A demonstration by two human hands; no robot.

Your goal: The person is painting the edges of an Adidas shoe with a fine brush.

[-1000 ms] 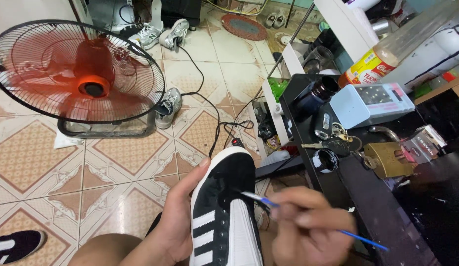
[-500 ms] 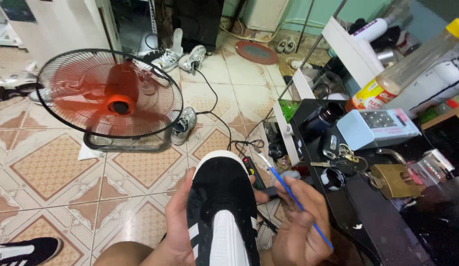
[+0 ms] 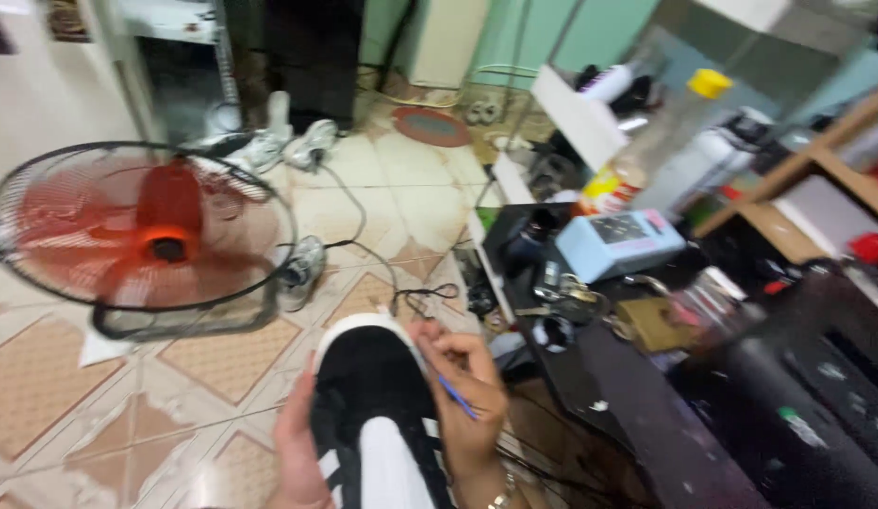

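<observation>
Observation, head view. The black suede sneaker with white rubber toe rim and white tongue sits low in the frame, over the tiled floor, held up between both hands.

Change against the two earlier frames: the thin blue-handled paintbrush first lay nearly flat, its tip at the side of the toe; then it stood steeply beside the shoe. Now only a short blue length shows below the fingers, and the right hand has come up and over the right edge of the toe cap. The view has also swung — more of the room shows above, and the frame is motion-blurred.

Reading: the work appears to have moved from the side of the toe to its front right edge — brush contact with the shoe cannot be confirmed, since the tip is hidden.

Hands: the left hand cups the sneaker's left side from beneath, fingers wrapped on it. The right hand is pinched closed around the paintbrush, fingers near the white rim.

Orientation: the sneaker's long axis runs almost straight away from the person, toe pointing up-frame toward the red-bladed floor fan in a black wire cage, tilted slightly left; heel out of frame below. Upper faces the camera.

The dark cluttered counter lies just to the right.
</observation>
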